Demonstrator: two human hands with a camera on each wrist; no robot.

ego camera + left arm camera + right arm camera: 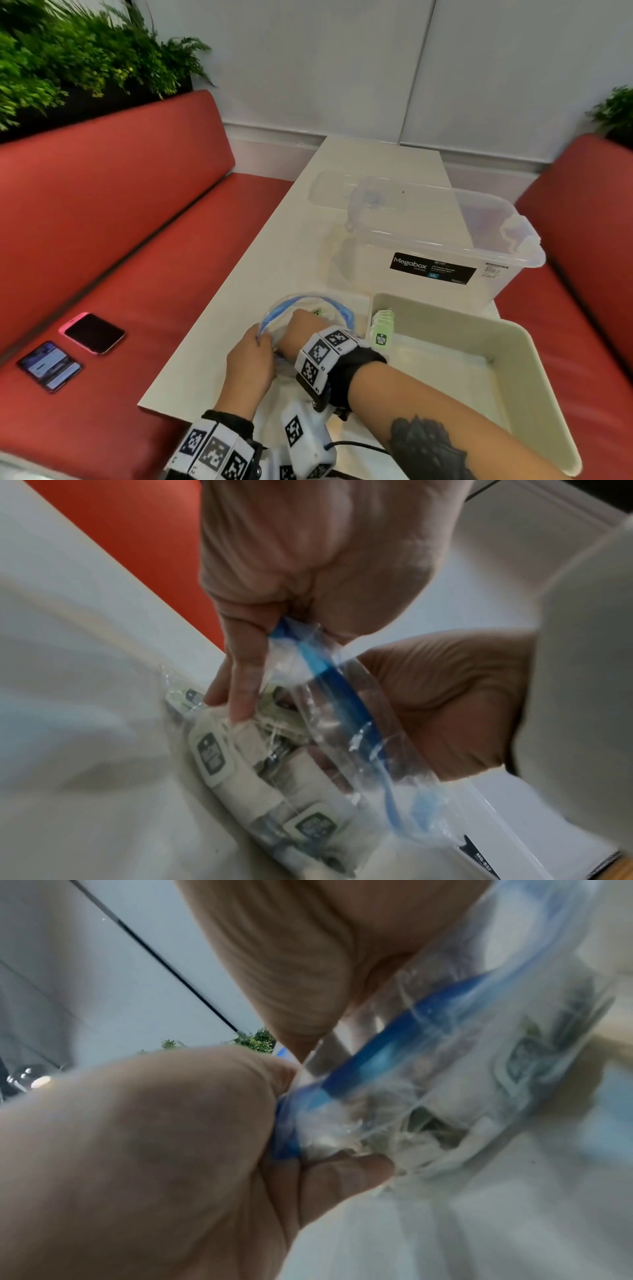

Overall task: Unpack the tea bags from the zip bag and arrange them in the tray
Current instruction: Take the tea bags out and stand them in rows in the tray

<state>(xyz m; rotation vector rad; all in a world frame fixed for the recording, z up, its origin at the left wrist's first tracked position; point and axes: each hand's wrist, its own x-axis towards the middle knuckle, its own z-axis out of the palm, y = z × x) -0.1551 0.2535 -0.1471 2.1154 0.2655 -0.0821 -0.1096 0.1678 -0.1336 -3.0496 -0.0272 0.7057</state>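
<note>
Head view: the left hand [248, 363] pinches the blue zip rim of the clear plastic zip bag [337, 308] on the white table [239, 291]; the right hand [301, 330] reaches inside, fingers hidden — its grip cannot be told. Several green-tagged tea bags [383, 325] stand in the cream rectangular tray [534, 377].

Left wrist: paper tea bags [240, 756] crowd the bag, blurred.

Right wrist: smeared plastic — little is legible.
</note>
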